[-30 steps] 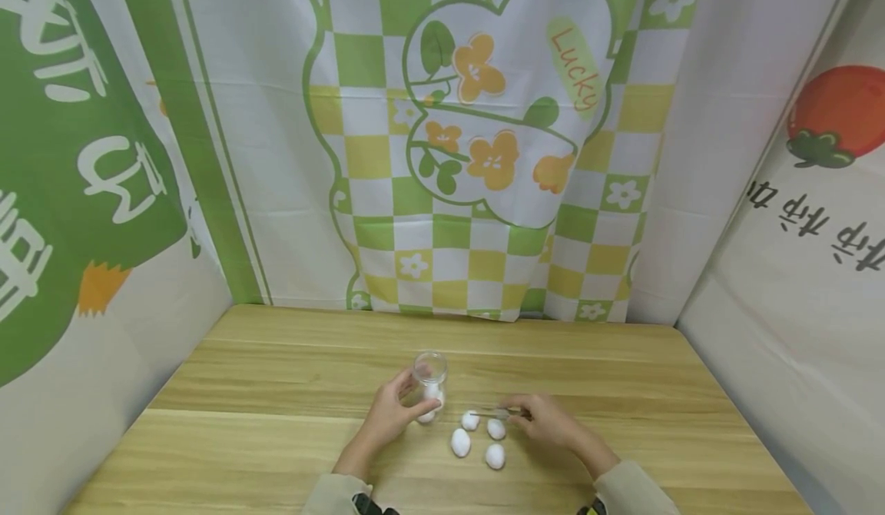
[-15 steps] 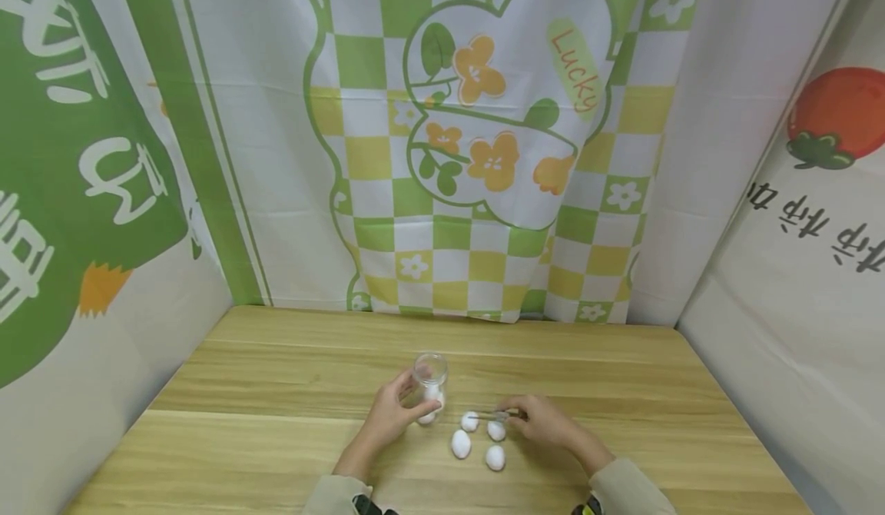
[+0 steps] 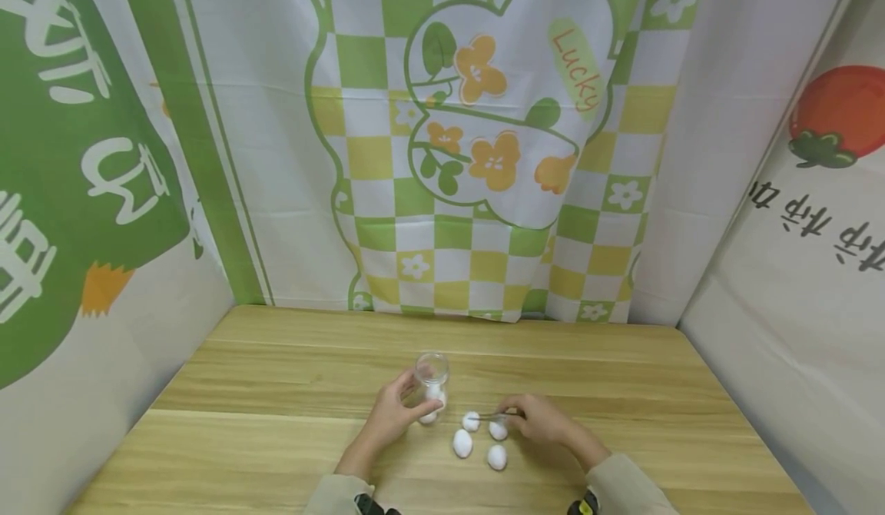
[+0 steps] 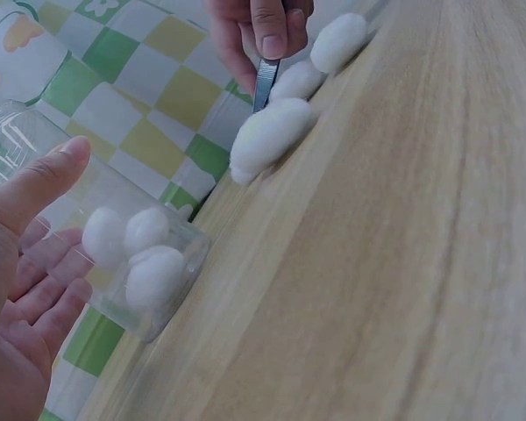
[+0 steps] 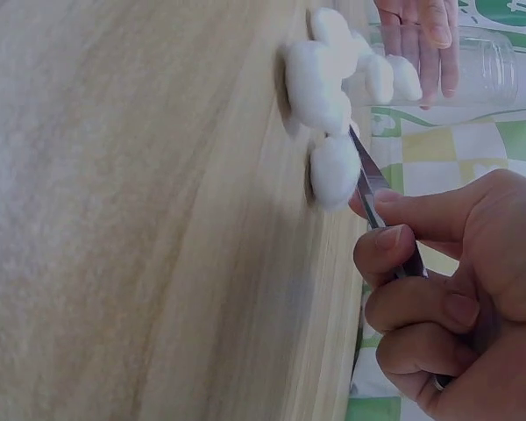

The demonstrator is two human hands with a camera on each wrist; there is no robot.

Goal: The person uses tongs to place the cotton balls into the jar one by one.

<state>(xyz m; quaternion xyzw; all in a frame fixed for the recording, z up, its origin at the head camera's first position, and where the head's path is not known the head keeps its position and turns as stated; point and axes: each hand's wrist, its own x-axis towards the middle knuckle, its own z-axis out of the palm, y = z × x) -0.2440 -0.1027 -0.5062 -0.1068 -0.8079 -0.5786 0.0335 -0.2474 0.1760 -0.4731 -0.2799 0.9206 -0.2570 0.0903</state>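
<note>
My left hand [image 3: 390, 416] holds a clear jar [image 3: 432, 367] upright on the table, thumb on the near side and fingers round the far side. Several white cotton balls [image 4: 155, 278] lie at the bottom of it. In my right hand [image 3: 548, 421] is a pair of metal tweezers [image 5: 370, 186], pointing left toward the jar. Their tips overlap the cotton ball [image 3: 471, 422] nearest the jar in the head view. Other loose cotton balls, among them a larger one [image 3: 462, 443] and a front one [image 3: 497, 457], rest close by on the wood.
The wooden table [image 3: 276, 377] reaches back to a green-and-yellow checked curtain [image 3: 442, 261]. Printed cloth walls [image 3: 774, 330] stand along both sides. A second loose cotton ball [image 3: 498, 430] lies just under the tweezers, by the right fingers.
The tweezers have dipped slightly onto the cotton ball nearest the jar, and their prongs look closer together. My left hand and the jar stay in place.
</note>
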